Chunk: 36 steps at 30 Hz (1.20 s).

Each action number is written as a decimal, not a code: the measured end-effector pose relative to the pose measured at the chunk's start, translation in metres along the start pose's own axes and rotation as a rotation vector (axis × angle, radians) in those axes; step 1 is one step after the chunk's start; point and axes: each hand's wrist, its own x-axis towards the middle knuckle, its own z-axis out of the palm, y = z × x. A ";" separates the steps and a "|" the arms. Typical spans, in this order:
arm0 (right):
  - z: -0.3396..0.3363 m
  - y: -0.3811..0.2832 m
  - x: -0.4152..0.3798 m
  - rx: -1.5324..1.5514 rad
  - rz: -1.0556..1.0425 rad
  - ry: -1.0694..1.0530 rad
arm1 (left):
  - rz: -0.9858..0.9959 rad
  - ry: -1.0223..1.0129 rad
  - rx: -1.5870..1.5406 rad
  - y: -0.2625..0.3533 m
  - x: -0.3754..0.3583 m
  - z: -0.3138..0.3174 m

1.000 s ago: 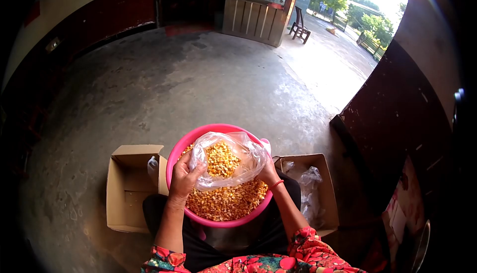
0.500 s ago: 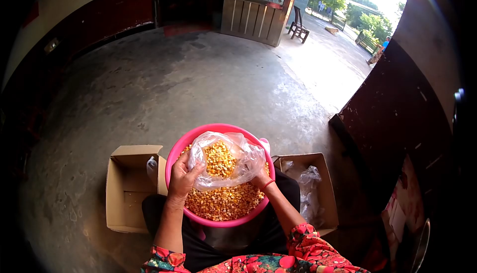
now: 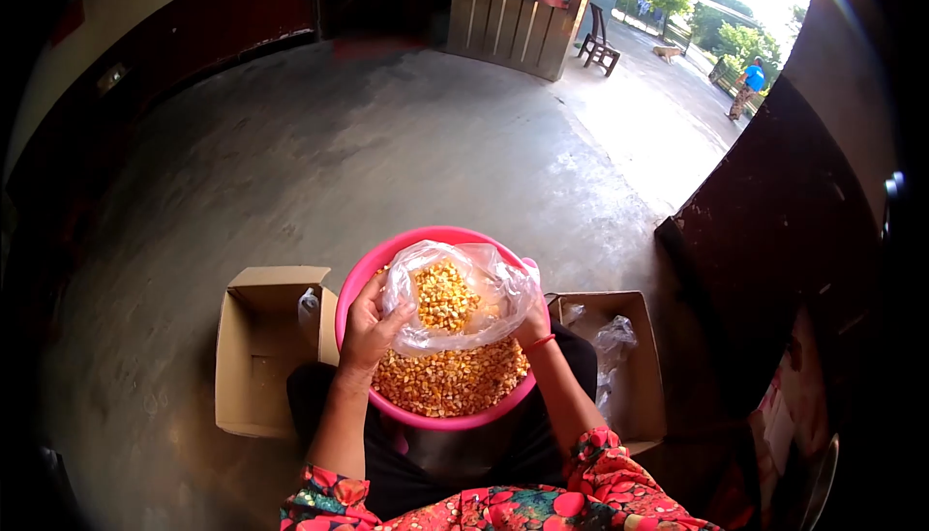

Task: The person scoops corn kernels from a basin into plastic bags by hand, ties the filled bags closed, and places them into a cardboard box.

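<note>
A clear plastic bag [image 3: 503,284] with corn kernels [image 3: 443,299] in it is held over a pink basin [image 3: 355,284]. My left hand [image 3: 373,323] grips the bag's left edge, thumb on top. On the other side my right hand [image 3: 534,321], with a red band at the wrist, holds the right edge; its fingers are partly hidden by the plastic. The bag's mouth is spread wide and faces me. More loose corn kernels [image 3: 450,381] fill the basin below, which sits between my legs.
At the left stands an open cardboard box [image 3: 232,367] with a small plastic bag [image 3: 309,306] inside. Another cardboard box [image 3: 641,415], at the right, contains crumpled plastic bags [image 3: 613,342]. A wooden chair [image 3: 599,43] and a walking person [image 3: 747,88] are outside the open door [image 3: 518,23].
The view has shifted slightly. Both hands still hold the bag over the basin, its mouth a little more spread. Outside, the person in blue has come further into view.
</note>
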 end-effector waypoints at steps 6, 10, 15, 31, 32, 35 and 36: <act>0.000 -0.003 0.001 0.792 0.200 0.051 | -0.017 0.016 0.001 0.010 -0.001 0.006; -0.005 0.003 0.000 0.849 0.191 0.009 | -0.039 -0.041 -0.006 0.010 -0.004 0.003; 0.000 0.009 -0.001 0.738 0.233 0.059 | 0.014 -0.075 0.056 0.009 -0.005 0.001; 0.007 0.002 0.001 0.497 0.221 0.125 | 0.150 0.035 0.407 -0.010 -0.008 -0.003; 0.000 0.002 0.009 0.573 0.236 0.136 | 0.157 0.042 0.413 -0.008 -0.007 -0.002; -0.007 -0.028 0.029 0.568 0.227 0.197 | 0.229 0.071 0.590 0.008 -0.003 0.012; -0.002 -0.046 0.038 0.589 0.194 0.211 | 0.172 0.060 0.549 0.009 0.000 0.016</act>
